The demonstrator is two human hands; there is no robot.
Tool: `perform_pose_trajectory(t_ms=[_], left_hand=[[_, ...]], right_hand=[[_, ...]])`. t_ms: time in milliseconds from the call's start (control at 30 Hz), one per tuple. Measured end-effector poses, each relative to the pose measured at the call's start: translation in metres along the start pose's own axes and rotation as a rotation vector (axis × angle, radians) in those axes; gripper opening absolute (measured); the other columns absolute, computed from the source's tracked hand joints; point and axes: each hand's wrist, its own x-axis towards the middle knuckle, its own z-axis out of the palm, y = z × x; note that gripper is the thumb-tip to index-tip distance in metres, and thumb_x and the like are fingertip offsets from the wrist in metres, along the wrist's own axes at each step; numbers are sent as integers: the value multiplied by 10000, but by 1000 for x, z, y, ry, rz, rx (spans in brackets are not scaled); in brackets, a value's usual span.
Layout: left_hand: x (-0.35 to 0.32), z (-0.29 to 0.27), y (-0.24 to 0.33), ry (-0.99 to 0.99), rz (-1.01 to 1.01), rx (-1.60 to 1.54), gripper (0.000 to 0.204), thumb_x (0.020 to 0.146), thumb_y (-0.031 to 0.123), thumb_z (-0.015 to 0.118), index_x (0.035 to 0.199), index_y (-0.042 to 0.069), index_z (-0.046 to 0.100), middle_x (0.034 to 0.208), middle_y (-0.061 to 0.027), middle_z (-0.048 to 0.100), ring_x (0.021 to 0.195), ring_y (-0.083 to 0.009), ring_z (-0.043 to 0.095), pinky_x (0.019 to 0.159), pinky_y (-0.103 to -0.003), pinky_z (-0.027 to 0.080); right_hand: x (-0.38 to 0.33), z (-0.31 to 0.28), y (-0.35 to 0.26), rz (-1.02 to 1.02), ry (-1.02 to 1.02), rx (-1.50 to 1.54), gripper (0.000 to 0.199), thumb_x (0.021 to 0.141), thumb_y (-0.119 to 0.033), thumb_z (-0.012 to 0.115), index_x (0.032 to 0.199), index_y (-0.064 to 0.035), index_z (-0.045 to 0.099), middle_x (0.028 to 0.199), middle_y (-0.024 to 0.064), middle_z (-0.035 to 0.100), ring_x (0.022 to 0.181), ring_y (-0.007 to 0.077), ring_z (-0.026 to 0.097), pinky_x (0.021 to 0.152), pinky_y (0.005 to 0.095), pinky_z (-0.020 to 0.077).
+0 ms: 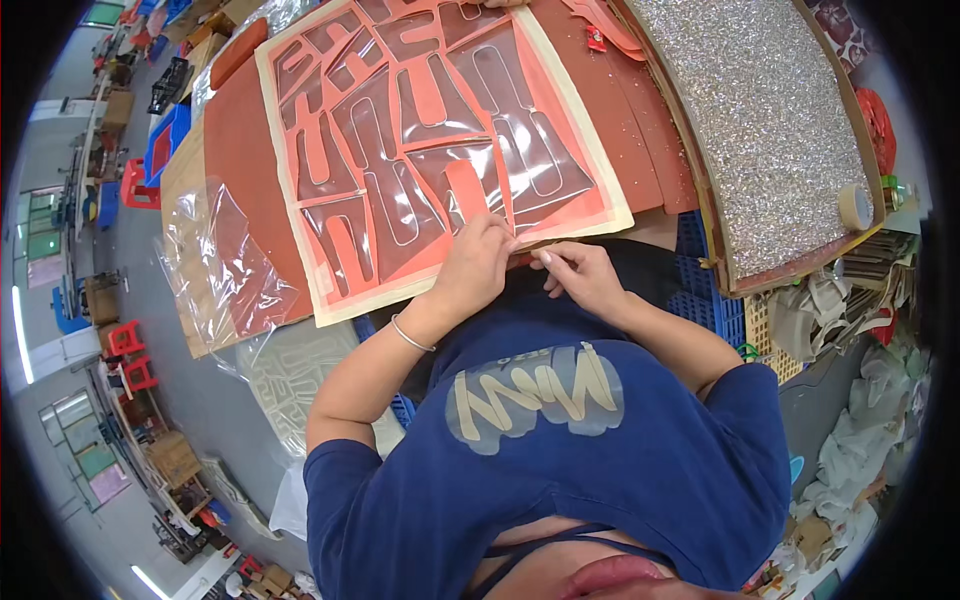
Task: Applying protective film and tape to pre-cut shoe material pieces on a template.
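A cream-bordered sheet [322,308] lies on the table in front of me, its face coral with several clear plastic pieces [400,205] of cut-out shapes laid across it. My left hand [478,262], with a thin bracelet at the wrist, rests over the sheet's near edge, fingers bent and drawn together. Close by on the right, my right hand [585,278] pinches thumb and forefinger just off that same edge. The fingertips of both hands nearly meet. Whatever is between them is too small to make out. Another person's hand [493,3] touches the sheet's far edge.
Loose clear plastic film [225,265] hangs over the table's left side. To the right stands a board covered in silver glitter [750,120], with a tape roll [856,208] on it. Blue crates [705,285] sit beneath. Below left lies a pale sheet with cut-out shapes [290,380].
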Motion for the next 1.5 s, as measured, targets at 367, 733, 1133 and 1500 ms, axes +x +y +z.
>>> perform_pose_trajectory(t_ms=[367,733,1133,1500], left_hand=[[8,-23,15,166,-192,-251,138,933,102,532,920,-36,541,964,-164,524,853,-318,569,747,-379,466],[15,-26,-3,-41,-71,-328,193,896,182,637,915,9,554,967,-101,500,850,-233,536,760,-321,471],[35,-54,-2,430,-167,-104,223,945,215,580,866,20,507,720,-137,509,644,-291,563,569,-367,444],[23,-11,14,290,342,315,194,849,203,658,882,45,550,728,-71,515,644,-231,558,534,-338,453]], right_hand=[[24,20,-34,9,-151,290,396,962,-300,546,1106,66,587,883,131,634,667,160,634,527,284,557],[28,13,-14,26,-211,267,273,979,-209,508,1044,38,605,802,105,627,648,137,627,560,256,548],[24,2,9,279,-212,568,325,991,-285,493,1021,33,555,844,157,645,639,206,656,551,297,565],[-12,-14,-25,-1183,110,-833,195,742,-105,705,887,6,637,922,154,632,873,320,618,797,401,512]])
